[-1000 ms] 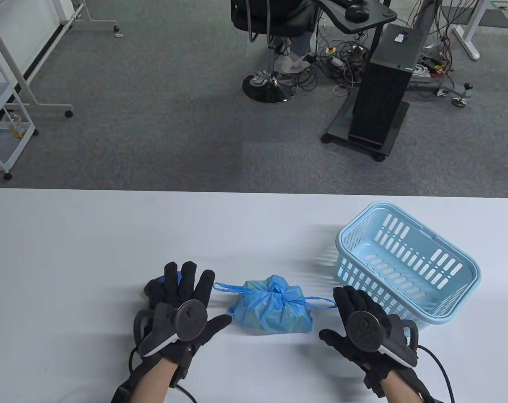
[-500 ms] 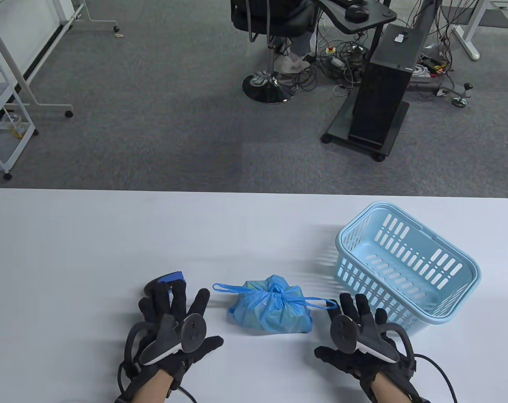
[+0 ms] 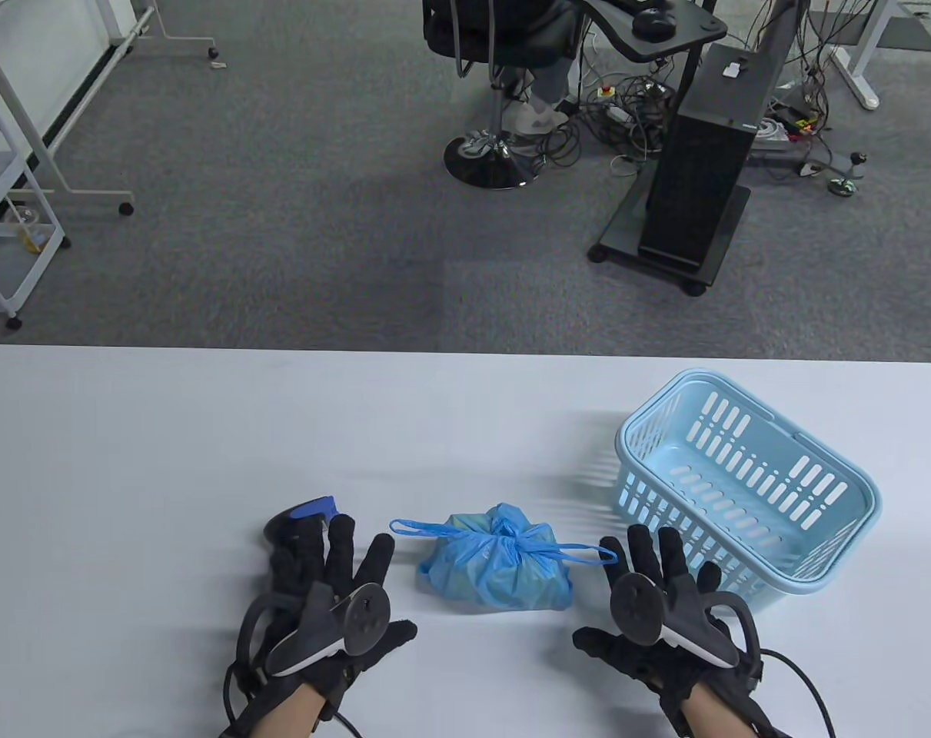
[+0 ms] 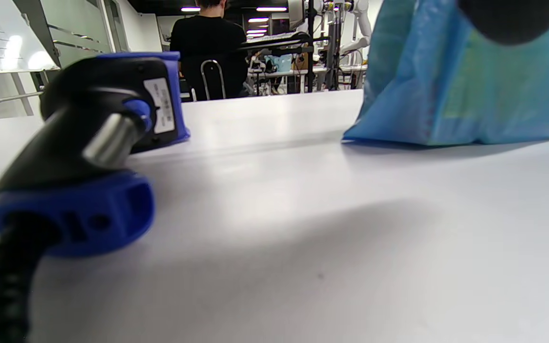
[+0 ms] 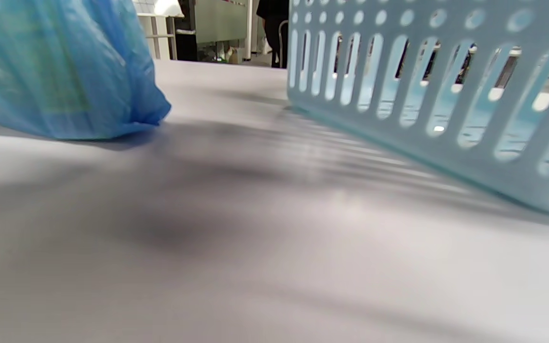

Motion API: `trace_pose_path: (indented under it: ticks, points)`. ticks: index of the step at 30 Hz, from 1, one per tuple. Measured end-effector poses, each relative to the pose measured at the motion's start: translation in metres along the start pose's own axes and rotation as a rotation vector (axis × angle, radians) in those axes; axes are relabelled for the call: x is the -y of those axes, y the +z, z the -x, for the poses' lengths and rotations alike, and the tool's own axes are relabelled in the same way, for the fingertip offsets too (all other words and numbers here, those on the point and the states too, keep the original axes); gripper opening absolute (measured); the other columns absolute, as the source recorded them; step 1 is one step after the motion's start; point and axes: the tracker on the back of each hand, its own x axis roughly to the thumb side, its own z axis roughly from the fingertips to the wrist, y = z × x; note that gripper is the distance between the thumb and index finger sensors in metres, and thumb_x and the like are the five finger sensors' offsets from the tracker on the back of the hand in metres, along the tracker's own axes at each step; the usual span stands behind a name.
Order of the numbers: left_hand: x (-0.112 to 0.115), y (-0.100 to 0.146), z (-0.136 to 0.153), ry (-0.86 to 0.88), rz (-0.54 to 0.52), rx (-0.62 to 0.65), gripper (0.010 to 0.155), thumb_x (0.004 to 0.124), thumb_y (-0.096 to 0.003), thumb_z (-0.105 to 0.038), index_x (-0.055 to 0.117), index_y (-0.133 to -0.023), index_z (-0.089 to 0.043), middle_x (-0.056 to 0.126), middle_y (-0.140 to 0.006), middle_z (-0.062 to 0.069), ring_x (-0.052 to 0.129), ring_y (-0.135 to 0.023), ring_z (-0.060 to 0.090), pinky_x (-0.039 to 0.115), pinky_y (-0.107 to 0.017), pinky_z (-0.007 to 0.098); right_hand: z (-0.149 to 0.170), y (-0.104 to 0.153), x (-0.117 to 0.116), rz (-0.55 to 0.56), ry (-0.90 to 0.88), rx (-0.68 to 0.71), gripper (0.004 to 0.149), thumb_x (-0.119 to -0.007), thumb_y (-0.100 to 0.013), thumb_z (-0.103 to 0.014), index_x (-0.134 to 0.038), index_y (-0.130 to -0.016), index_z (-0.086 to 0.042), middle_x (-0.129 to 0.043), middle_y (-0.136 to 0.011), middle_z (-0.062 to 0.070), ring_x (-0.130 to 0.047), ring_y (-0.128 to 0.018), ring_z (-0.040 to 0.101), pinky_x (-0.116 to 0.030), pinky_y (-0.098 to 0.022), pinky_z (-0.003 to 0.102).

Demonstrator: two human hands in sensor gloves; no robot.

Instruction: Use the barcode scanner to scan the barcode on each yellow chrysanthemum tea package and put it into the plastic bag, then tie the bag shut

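Grey carpet lies beyond the white worktop, where both hands rest spread and empty, knotted blue bag between, basket at two o'clock.

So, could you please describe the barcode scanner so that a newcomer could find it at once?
On the white table, look left of the knotted blue plastic bag, just beyond the left hand. The black handheld barcode scanner lies there on its side, the only black thing with royal-blue trim and a cable.

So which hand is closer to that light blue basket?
The right hand: it rests open beside the basket, at its near-left corner. The left hand lies across the tied bag, over the scanner.
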Motion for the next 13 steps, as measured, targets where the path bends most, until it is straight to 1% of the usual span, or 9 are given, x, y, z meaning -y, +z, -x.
trace_pose_path:
  ticks: [13]
  points:
    - [0.0015, -0.0023, -0.0061, -0.028, 0.025, 0.008, 0.101, 0.059, -0.0423, -0.083, 0.017, -0.118, -0.031, 0.007, -0.117, 0.026, 0.008, -0.106, 0.059, 0.027, -0.065, 0.081, 0.0034, -0.0005, -0.0007, -0.031, 0.010, -0.016, 0.110, -0.053, -0.026, -0.081, 0.000, -0.104, -0.025, 0.002, -0.109, 0.013, -0.001, -0.102, 0.044, -0.026, -0.061, 0.083]
